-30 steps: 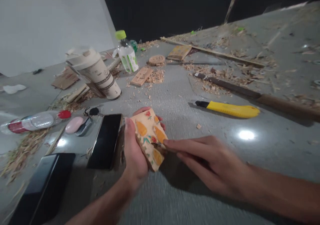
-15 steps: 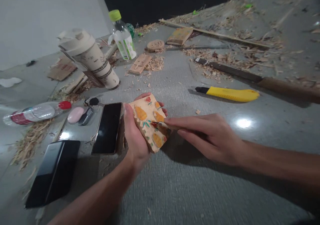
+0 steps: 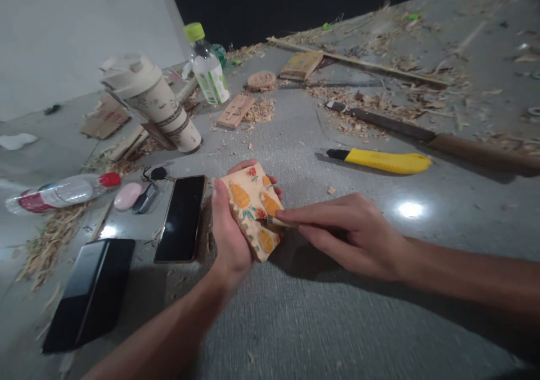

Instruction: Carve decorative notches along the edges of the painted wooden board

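My left hand (image 3: 231, 231) is closed around a pale wooden block (image 3: 253, 183), its thumb along the near left edge and fingertips showing at the far edge. The block's top face bears painted orange fruit or carrot shapes, red strawberries and blue-green leaves. Between the thumb and fingers of my right hand (image 3: 354, 233) is a thin paintbrush (image 3: 274, 221) with a metal ferrule. Its dark tip lies at the block's face, near a red strawberry. The brush's rear end is hidden by my right hand.
Left of the block lie a phone (image 3: 181, 219), a black folded case (image 3: 90, 295) and a plastic bottle (image 3: 70, 193). Beyond stand a tumbler (image 3: 160, 101) and a green-capped bottle (image 3: 208, 70). A yellow utility knife (image 3: 383, 161) and a long blade (image 3: 388, 125) lie right, among wood shavings.
The brush tip has shifted slightly down and right across the block's face, from the blue-green leaves toward the red strawberry. The block is tilted a little differently in my left hand.
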A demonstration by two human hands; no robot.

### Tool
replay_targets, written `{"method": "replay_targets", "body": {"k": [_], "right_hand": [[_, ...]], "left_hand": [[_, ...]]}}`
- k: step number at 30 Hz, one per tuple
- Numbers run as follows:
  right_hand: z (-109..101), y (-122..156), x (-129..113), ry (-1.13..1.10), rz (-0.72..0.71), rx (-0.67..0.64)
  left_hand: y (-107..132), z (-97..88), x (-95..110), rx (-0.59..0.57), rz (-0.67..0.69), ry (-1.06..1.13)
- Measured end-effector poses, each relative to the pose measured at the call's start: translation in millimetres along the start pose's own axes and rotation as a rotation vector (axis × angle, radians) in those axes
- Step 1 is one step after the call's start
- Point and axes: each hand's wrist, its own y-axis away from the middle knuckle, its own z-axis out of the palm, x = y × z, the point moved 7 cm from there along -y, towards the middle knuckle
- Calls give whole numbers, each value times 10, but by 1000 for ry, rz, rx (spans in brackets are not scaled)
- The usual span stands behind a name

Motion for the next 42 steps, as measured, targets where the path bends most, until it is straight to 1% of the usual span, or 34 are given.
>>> {"method": "replay_targets", "body": {"k": [6,9,15,20,25,27,30,32,36,39,42], "right_hand": [[-1,12,78,-62,49,-1],[11,22,119,-89,76,-12],[-10,-21,108,-126,55,-9],[1,-16,151,-157,75,-30],[62,3,92,-198,-16,-118],[46,-9,86,-184,-3,-96],[-32,-32,114,-110,68,15],[-51,-40,113,-78,77,47],[-1,-39,84,-81,29,5],[25,-33,88,-108,26,-28],[59,-29,59,-174,-3,-104]], "left_hand": [[10,-9,-11,-3,12,-29],[17,0,-24,-20,-13,-18],[43,36,-18,-75,-32,-1],[52,15,-54,-67,-74,46],[4,-16,-65,-40,-78,57],[-12,-40,-51,-21,-63,47],[-18,-57,-40,-17,-59,26],[-17,-52,-42,-26,-64,19],[-8,-33,-35,-31,-50,6],[10,-23,-33,-26,-51,0],[16,-31,-36,-14,-64,-5]]}}
